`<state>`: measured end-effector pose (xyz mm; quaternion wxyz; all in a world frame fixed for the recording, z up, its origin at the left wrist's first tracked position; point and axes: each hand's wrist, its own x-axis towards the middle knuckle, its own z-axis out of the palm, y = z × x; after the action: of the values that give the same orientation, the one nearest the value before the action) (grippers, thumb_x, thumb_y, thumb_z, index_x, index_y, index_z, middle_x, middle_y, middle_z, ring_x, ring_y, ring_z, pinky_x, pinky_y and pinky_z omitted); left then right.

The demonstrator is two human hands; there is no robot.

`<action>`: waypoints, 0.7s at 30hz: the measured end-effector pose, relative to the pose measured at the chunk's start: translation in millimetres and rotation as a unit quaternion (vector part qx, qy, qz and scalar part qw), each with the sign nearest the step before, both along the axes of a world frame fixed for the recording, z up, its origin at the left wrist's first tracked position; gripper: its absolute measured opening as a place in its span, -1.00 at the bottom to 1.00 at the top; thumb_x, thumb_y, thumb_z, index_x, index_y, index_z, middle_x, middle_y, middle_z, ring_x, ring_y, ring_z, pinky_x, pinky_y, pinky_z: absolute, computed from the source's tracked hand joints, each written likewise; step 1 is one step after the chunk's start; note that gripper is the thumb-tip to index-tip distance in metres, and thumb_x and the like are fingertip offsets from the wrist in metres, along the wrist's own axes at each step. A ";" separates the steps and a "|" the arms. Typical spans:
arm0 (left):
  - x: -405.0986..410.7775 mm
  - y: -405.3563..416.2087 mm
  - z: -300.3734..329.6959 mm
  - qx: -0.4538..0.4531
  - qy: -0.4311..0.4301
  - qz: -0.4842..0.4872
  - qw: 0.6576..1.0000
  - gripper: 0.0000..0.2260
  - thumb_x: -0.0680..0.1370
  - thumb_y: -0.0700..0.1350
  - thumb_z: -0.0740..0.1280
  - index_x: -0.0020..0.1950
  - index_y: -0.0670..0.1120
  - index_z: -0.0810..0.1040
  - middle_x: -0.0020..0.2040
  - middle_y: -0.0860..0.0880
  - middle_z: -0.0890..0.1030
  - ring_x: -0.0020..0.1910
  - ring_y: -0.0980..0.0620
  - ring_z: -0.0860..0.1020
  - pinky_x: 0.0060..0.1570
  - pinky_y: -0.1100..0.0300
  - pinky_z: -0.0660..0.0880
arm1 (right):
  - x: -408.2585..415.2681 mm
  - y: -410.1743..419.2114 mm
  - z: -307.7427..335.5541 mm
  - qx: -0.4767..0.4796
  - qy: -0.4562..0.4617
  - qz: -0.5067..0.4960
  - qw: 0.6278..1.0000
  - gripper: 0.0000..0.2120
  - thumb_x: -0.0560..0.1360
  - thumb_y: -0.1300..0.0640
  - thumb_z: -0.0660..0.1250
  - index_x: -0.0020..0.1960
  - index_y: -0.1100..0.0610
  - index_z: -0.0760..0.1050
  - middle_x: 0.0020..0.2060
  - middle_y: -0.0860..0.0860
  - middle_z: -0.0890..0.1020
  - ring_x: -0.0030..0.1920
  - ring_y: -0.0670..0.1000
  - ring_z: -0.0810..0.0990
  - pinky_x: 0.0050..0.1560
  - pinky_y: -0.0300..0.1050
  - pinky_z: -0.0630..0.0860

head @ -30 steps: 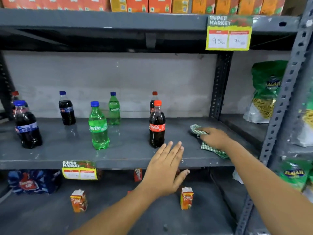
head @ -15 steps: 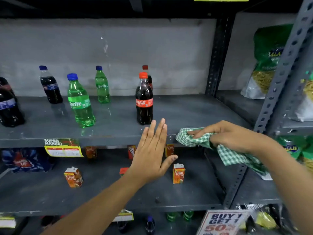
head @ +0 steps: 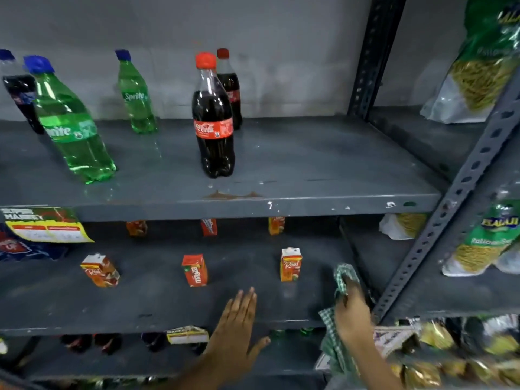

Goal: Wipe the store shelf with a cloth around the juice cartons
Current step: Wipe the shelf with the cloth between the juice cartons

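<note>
Small orange and red juice cartons stand on the lower grey shelf point(head: 157, 302): one at the left point(head: 100, 270), a red one in the middle point(head: 195, 270), one at the right point(head: 291, 264), and more at the back under the upper shelf. My right hand point(head: 351, 313) grips a green checked cloth point(head: 344, 277) at the shelf's right end, just right of the right carton. My left hand point(head: 239, 330) hovers flat with fingers apart over the shelf's front edge, holding nothing.
The upper shelf point(head: 281, 164) holds cola bottles point(head: 213, 119) and green Sprite bottles point(head: 71, 122). A perforated metal upright point(head: 450, 198) runs diagonally at the right, with snack bags point(head: 486, 237) beyond it. A price tag point(head: 45, 223) hangs at the left.
The view has tipped down from the bottle shelf to the carton shelf. My right hand has carried the cloth down to the lower shelf's right end; my left hand has dropped to its front edge.
</note>
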<state>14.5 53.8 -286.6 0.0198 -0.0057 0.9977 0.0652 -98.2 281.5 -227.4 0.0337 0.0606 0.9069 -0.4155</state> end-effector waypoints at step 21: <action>-20.0 -15.1 -38.4 0.033 -0.019 0.042 0.998 -0.06 0.42 0.53 -0.03 0.53 0.01 -0.37 0.55 0.11 -0.36 0.49 -0.05 -0.42 0.51 -0.06 -0.24 | -178.2 -24.8 -81.4 0.129 0.004 0.204 0.970 -0.43 0.32 0.36 0.20 0.18 -0.11 0.57 0.39 -0.06 0.43 0.40 0.08 0.37 0.46 0.00 0.26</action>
<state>-5.5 38.7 -325.0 0.0357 -0.0484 0.9933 0.0985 -276.4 256.8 -308.9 0.1060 -0.1235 0.9462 -0.2797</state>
